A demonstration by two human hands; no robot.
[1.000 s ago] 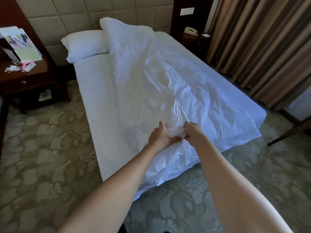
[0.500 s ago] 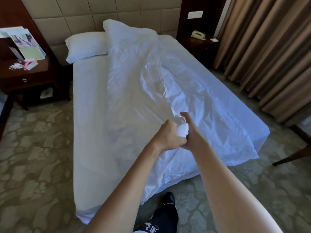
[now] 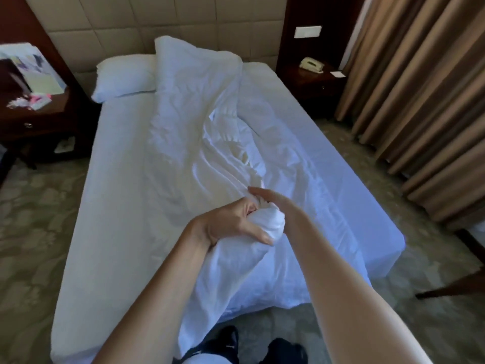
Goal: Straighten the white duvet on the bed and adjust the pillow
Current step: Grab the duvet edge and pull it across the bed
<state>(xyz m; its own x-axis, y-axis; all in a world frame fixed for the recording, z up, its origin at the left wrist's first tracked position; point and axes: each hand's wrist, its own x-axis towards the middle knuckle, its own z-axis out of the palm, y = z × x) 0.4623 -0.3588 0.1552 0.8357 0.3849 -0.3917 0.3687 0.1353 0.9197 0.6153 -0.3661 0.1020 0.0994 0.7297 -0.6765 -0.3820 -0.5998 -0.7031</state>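
The white duvet (image 3: pixel 199 119) lies bunched and creased down the middle of the bed (image 3: pixel 112 206), running from the headboard to the foot. My left hand (image 3: pixel 231 224) is shut on a gathered wad of the duvet near the foot end, lifted off the mattress. My right hand (image 3: pixel 273 203) presses against the same wad from the right, its fingers stretched forward along the cloth. A white pillow (image 3: pixel 123 77) lies at the head of the bed on the left, its right end under the duvet's top edge.
A dark wooden nightstand (image 3: pixel 34 119) with papers stands left of the bed. Another nightstand with a telephone (image 3: pixel 311 64) stands at the right. Brown curtains (image 3: pixel 420 88) hang along the right. A chair leg (image 3: pixel 451 287) crosses the patterned carpet. My feet (image 3: pixel 228 342) stand at the bed's foot.
Both hands have raised the gathered duvet higher and pulled it toward me. My right hand's fingers have loosened and stretched out. The view has moved closer to the bed's foot.
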